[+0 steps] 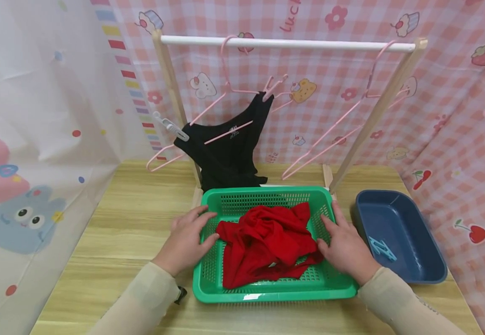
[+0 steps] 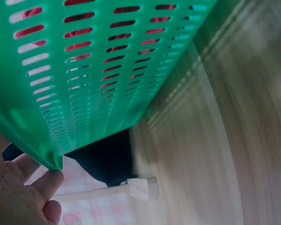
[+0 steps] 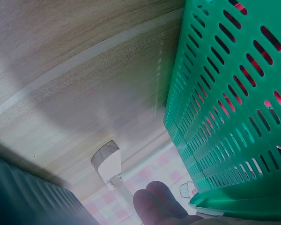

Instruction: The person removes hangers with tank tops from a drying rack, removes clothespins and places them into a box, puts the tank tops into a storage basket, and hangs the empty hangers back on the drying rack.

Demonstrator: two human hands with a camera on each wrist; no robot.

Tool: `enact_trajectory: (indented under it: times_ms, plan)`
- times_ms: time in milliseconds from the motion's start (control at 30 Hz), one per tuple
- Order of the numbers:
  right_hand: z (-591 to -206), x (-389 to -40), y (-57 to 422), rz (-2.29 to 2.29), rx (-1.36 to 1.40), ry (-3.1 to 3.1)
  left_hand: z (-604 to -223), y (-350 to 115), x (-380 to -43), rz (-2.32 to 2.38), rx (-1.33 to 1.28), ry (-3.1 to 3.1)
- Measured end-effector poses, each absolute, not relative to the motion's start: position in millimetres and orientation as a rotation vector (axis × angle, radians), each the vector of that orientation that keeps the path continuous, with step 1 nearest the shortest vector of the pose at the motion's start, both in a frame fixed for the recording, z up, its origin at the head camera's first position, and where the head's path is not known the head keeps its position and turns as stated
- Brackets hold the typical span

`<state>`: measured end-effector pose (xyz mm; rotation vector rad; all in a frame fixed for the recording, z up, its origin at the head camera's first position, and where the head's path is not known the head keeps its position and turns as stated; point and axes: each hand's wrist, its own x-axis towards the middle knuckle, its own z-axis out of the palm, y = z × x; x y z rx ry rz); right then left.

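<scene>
A green plastic basket (image 1: 276, 296) with slotted walls sits over the wooden table, a crumpled red garment (image 1: 272, 242) lying inside it. My left hand (image 1: 188, 242) holds the basket's left rim, its thumb over the inner side; in the left wrist view fingertips (image 2: 49, 185) show beyond the rim. At the right side my right hand (image 1: 347, 244) grips the opposite rim, thumb inside and fingers outside. The right wrist view shows those fingers (image 3: 154, 201) below the rim. Neither hand touches the red garment with a clear grip; the right thumb lies close to its edge.
Behind the basket stands a rack with a white bar (image 1: 288, 43). A black sleeveless top (image 1: 234, 144) hangs tilted on a pink hanger, with a white clip (image 1: 175, 129) at one strap. Another pink hanger (image 1: 339, 123) hangs bare. Right, a navy tray (image 1: 418, 242) holds light-blue clips (image 1: 382, 250).
</scene>
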<state>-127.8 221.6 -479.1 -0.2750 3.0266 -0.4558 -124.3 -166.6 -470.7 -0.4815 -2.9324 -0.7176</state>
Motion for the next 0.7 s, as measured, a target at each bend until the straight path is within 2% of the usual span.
enact_trajectory:
  times_ms: [700]
  plan:
    - [-480.9, -129.1, 221.8, -0.475, -0.282, 3.029, -473.1, -155.9, -119.6, -0.67, -0.51, -2.949]
